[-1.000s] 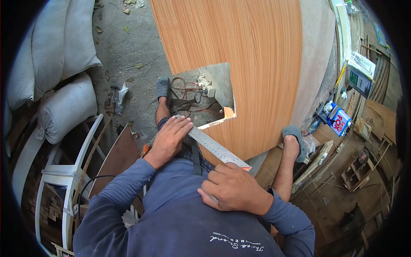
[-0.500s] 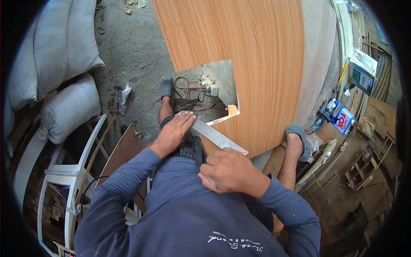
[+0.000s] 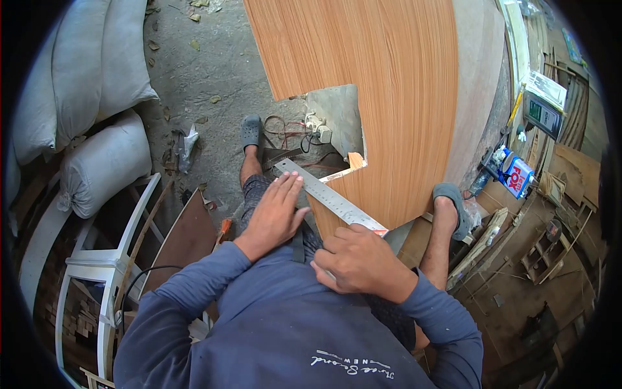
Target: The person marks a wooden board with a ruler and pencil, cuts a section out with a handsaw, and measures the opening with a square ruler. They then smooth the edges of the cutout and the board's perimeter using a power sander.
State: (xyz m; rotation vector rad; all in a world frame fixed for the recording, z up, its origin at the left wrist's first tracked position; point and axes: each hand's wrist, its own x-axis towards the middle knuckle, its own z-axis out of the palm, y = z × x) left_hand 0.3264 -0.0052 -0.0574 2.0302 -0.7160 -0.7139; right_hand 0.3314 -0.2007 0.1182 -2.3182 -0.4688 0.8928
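Observation:
A metal try square (image 3: 334, 202) lies slanting across the near corner of a wood-grain panel (image 3: 402, 97), its blade marked with a scale. My right hand (image 3: 359, 259) is closed in a fist round its handle end, where a bit of orange shows; most of the handle is hidden. My left hand (image 3: 275, 211) is open, fingers together and stretched out, the fingertips at the blade's near edge by its far left end. Beyond the blade, the panel has a square notch, with a small wood block (image 3: 356, 160) at its corner.
Cables and a white socket (image 3: 322, 133) lie on the concrete floor below the notch. White sacks (image 3: 107, 162) and a white frame (image 3: 97, 262) stand at left. A blue can (image 3: 516, 175), a dark green tin (image 3: 543, 117) and wood scraps are at right. An orange-handled tool (image 3: 225, 228) is near my left sleeve.
My left hand has drawn back toward me off the blade's far end, which now shows. The try square and my right hand have shifted slightly right along with the panel in view.

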